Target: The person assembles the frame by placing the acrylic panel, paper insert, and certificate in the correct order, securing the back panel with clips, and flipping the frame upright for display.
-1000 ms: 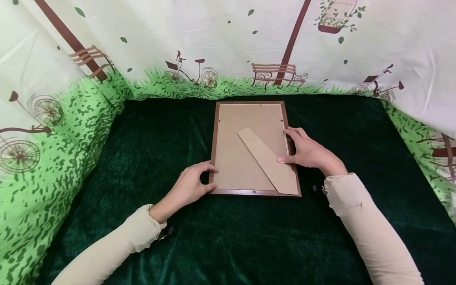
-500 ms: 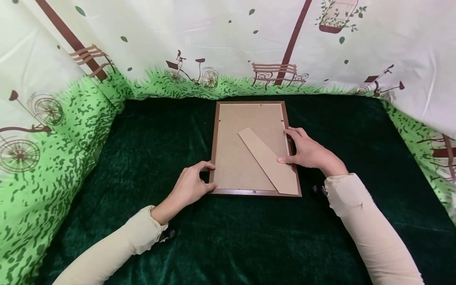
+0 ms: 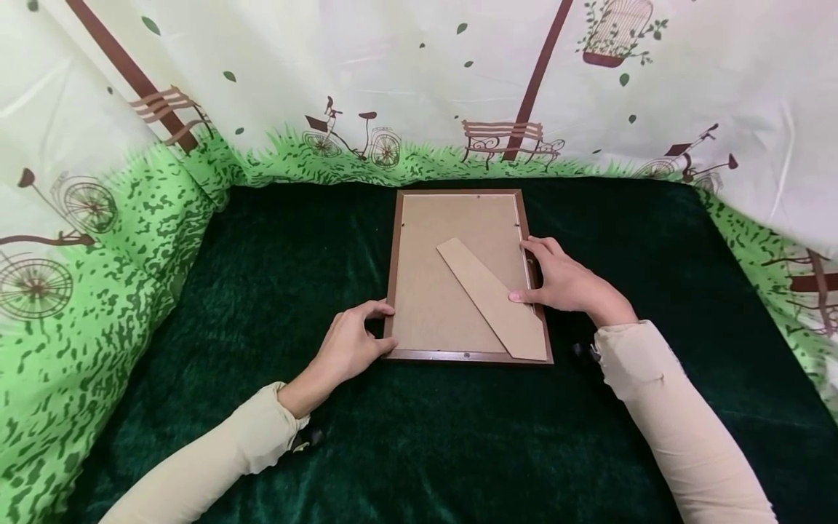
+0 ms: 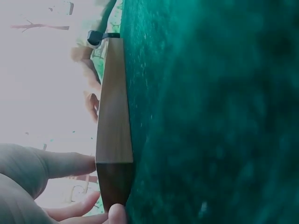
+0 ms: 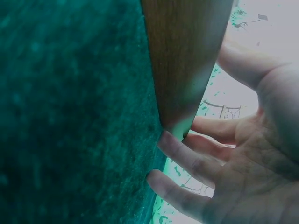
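Observation:
A brown picture frame (image 3: 393, 251) lies face down on dark green velvet, its beige backing board (image 3: 425, 291) up. A slanted cardboard stand leg (image 3: 484, 298) lies across the board toward the near right corner. My left hand (image 3: 350, 338) grips the frame's left side by the near corner; in the left wrist view the thumb (image 4: 70, 164) rests at the top edge and fingertips (image 4: 117, 214) reach its side. My right hand (image 3: 569, 280) holds the right side, thumb on the leg and fingers along the outer edge. In the right wrist view two lower fingers (image 5: 187, 154) are spread beside the wooden side.
Green velvet cloth (image 3: 406, 437) covers the surface around the frame. A white curtain (image 3: 393, 65) printed with benches, bicycles and grass hangs behind and along both sides, its hem close past the frame's far edge.
Both hands stay at the frame's sides, and the frame and leg lie as before. The head view has shifted very slightly.

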`<action>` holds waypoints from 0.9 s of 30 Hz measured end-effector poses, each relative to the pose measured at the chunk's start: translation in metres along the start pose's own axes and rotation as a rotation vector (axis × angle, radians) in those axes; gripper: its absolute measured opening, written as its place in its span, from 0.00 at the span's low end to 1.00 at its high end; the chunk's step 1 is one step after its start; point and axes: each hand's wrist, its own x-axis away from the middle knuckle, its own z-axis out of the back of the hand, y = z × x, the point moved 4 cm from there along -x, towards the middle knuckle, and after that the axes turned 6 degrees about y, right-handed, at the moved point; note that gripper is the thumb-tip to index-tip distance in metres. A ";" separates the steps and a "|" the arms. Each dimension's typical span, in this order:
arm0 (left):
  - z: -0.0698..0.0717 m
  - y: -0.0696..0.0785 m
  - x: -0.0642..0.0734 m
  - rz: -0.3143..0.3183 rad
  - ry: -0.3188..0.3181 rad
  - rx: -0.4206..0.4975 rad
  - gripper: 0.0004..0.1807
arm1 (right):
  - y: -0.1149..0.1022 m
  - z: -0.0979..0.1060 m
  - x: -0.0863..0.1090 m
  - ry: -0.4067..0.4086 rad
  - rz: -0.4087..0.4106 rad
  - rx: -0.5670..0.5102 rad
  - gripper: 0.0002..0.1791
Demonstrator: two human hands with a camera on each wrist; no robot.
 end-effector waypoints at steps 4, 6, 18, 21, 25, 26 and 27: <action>0.002 0.001 0.003 -0.011 0.019 -0.002 0.21 | -0.004 0.000 -0.002 0.002 0.013 0.021 0.60; 0.002 0.003 0.005 -0.018 0.024 -0.012 0.21 | -0.006 0.000 -0.002 -0.003 0.014 0.030 0.60; -0.001 0.011 0.007 -0.104 -0.005 -0.080 0.21 | -0.007 -0.001 0.000 -0.012 0.015 0.051 0.59; -0.002 0.014 0.006 -0.145 -0.021 -0.120 0.20 | -0.007 -0.001 -0.001 -0.015 0.021 0.055 0.59; -0.002 0.017 0.006 -0.200 -0.017 -0.179 0.19 | -0.008 -0.001 -0.002 -0.015 0.030 0.056 0.58; -0.002 0.017 0.006 -0.209 -0.017 -0.185 0.19 | -0.008 0.000 -0.002 -0.016 0.032 0.058 0.58; -0.002 0.018 0.006 -0.215 -0.019 -0.191 0.19 | -0.008 0.000 -0.002 -0.016 0.032 0.059 0.58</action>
